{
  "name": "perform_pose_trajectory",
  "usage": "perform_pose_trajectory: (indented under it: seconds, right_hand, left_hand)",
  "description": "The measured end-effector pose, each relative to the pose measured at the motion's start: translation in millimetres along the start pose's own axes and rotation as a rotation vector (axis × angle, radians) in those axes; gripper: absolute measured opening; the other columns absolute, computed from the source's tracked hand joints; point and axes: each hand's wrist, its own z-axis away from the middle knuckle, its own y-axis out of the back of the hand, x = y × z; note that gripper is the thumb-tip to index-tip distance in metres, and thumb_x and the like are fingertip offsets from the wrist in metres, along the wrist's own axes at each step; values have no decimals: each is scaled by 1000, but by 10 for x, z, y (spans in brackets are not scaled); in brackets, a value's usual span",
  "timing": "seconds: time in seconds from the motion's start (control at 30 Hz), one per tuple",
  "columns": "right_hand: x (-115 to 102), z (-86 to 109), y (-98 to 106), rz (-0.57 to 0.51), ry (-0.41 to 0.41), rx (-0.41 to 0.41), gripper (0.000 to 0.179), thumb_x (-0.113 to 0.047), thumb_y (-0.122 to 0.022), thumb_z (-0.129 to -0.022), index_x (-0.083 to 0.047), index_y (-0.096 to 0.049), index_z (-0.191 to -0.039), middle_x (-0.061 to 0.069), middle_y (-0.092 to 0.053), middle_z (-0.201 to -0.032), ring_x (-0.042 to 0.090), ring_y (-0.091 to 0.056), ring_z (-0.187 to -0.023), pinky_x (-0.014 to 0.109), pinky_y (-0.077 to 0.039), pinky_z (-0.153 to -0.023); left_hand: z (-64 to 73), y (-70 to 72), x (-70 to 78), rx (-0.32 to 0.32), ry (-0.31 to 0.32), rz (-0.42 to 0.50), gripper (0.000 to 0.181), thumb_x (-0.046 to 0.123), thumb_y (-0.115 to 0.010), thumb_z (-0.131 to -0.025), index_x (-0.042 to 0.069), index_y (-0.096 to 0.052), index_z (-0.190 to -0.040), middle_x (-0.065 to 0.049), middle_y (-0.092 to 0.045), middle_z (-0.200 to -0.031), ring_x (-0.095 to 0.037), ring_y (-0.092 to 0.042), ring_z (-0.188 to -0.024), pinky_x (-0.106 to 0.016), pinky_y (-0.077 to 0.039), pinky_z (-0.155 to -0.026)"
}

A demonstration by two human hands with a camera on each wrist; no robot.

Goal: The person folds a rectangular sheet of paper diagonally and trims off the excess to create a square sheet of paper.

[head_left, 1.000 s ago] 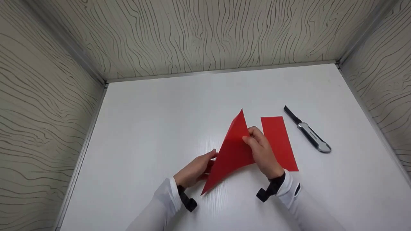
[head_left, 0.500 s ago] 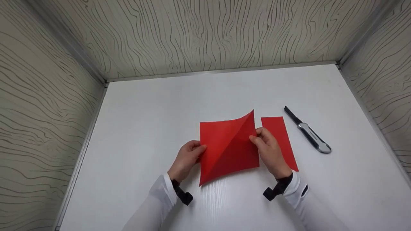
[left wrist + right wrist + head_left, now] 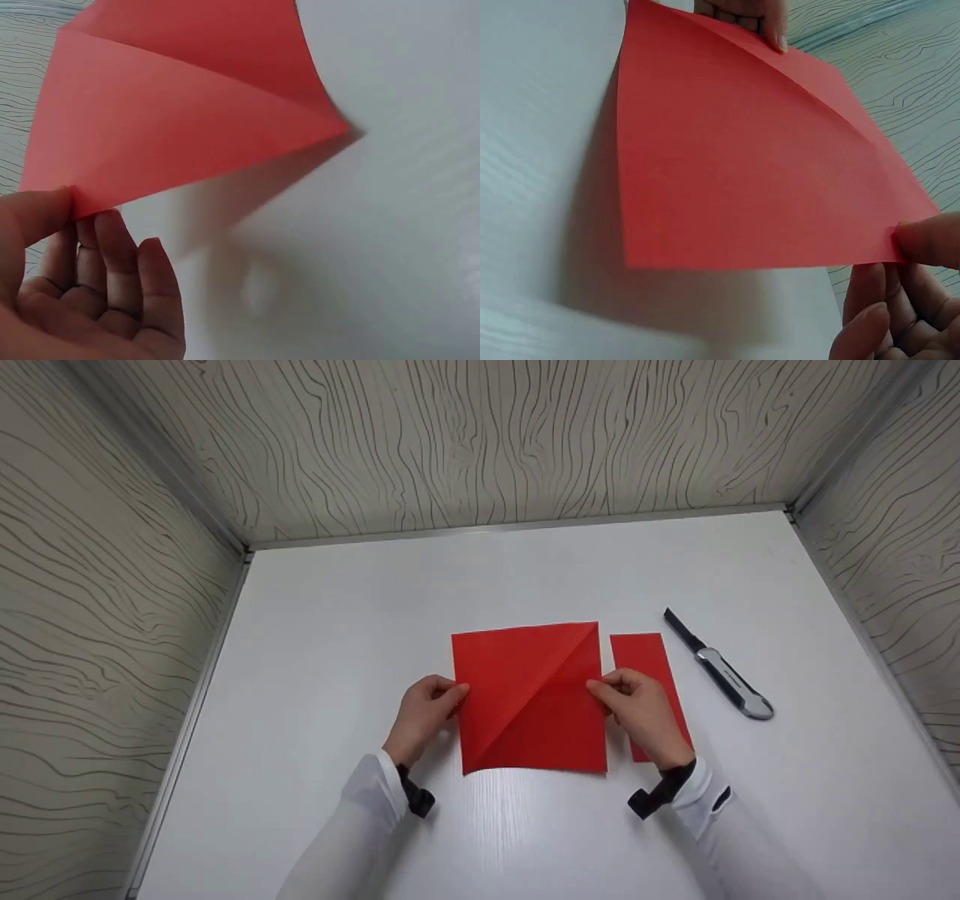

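A square sheet of red paper [image 3: 517,697] is spread between both hands, with a diagonal crease from its far right corner to its near left corner. The left hand [image 3: 426,712] pinches its left edge, thumb on top and fingers beneath. At the opposite edge, the right hand [image 3: 637,711] pinches the paper the same way. In the left wrist view the paper [image 3: 165,127] is lifted off the table and casts a shadow. The right wrist view shows the paper [image 3: 735,165] bent slightly along the crease, also above the table.
A narrow red paper strip [image 3: 651,667] lies right of the square, partly covered by the right hand. Farther right is a utility knife [image 3: 731,681] with its dark blade out, pointing away. Wood-patterned walls [image 3: 480,442] enclose the white table [image 3: 360,607].
The folded paper has been opened out from a triangle to a square. The left hand has moved left and taken the left edge; the right hand has shifted slightly right, keeping its pinch.
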Motion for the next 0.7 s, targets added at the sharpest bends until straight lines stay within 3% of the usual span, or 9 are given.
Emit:
perform_pose_trajectory:
  seconds: [0.17, 0.27, 0.43, 0.7]
  right_hand:
    - [32, -74, 39, 59, -23, -21, 33, -35, -77, -103, -4, -75, -115, 6, -75, -95, 22, -71, -85, 31, -61, -78]
    - [44, -123, 43, 104, -41, -29, 34, -36, -77, -103, -4, -75, -115, 8, -74, -95, 23, -69, -84, 31, -60, -76]
    - [60, -196, 16, 270, -29, -7, 32, -37, -76, -102, -7, -76, -109, 6, -69, -88, 21, -62, -79, 29, -53, -67]
    - [101, -305, -55, 488, 5, 20, 29, -36, -78, -98, -8, -74, -106, 5, -71, -85, 21, -66, -76, 29, -53, -70]
  left_hand:
    - [-56, -6, -14, 11, -3, -111, 26, 35, -74, -103, 13, -72, -117, -6, -72, -111, -26, -70, -98, -34, -64, -87]
    - [-85, -22, -15, 16, -13, -173, 22, 34, -74, -104, 14, -72, -113, -6, -71, -106, -25, -68, -93, -32, -62, -81]
    - [-141, -60, -16, 49, -32, -290, 20, 33, -76, -102, 16, -73, -109, -3, -70, -99, -22, -66, -89, -31, -61, -78]
    - [-254, -144, -61, 89, -83, -439, 18, 33, -78, -101, 16, -74, -104, 0, -72, -92, -19, -66, -82, -34, -61, -79]
